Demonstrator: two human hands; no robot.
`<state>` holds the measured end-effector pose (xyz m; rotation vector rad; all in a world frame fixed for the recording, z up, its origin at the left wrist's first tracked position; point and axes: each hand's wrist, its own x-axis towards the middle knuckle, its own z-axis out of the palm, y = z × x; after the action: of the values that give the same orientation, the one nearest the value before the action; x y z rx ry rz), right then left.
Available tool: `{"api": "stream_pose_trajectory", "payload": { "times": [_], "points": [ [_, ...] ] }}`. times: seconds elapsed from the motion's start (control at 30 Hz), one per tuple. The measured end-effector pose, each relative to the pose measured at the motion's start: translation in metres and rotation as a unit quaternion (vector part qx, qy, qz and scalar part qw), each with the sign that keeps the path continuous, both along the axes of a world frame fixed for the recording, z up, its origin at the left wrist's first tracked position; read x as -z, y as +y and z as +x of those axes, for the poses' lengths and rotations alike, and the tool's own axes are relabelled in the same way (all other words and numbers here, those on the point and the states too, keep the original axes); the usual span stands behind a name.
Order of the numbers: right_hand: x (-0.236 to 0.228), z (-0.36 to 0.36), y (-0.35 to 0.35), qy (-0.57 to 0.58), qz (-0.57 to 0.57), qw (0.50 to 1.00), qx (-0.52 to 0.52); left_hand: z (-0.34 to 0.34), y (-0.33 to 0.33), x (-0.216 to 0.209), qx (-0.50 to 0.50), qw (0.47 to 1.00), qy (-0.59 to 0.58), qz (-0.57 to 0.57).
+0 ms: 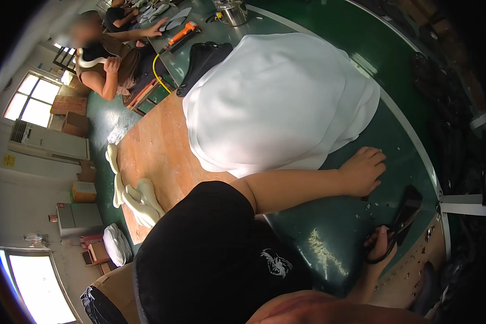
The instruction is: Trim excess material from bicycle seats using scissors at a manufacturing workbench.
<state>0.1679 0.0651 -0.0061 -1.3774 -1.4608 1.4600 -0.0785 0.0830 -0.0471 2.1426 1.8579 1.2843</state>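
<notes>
My left hand [363, 171] is palm down over the green tabletop [291, 227], its arm reaching across in front of the white sheets. Its fingers are bent under, so I cannot make out what, if anything, they hold. Closer to me on the right, my right hand [382, 244] grips the handles of black scissors [406, 213]. The blades point away from me, beyond the hand. A big stack of smooth white sheets [275, 102] with rounded edges covers the middle of the table, just beyond my left forearm. Small pale scraps [325, 252] are scattered on the green surface near my right hand.
Cream, curved shaped pieces [141, 202] lie on the wooden board [151, 146] at left. Past the stack are a black cloth item [205, 62], an orange tool [182, 33] and a metal pot [232, 13]. A co-worker [105, 59] sits at far left; another person is behind.
</notes>
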Motion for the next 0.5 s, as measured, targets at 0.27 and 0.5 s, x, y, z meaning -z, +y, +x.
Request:
{"api": "stream_pose_trajectory", "payload": {
  "times": [0.27,0.5],
  "points": [
    [0.0073,-0.0023,0.0016,0.016,0.010,1.000,-0.001,-0.0040,0.0017,-0.0002,0.003,1.000,0.013,0.007],
    [0.0029,-0.0049,0.0010,0.003,0.024,1.000,-0.013,-0.0062,0.0012,-0.0028,0.005,1.000,0.012,0.004]
  ]
}}
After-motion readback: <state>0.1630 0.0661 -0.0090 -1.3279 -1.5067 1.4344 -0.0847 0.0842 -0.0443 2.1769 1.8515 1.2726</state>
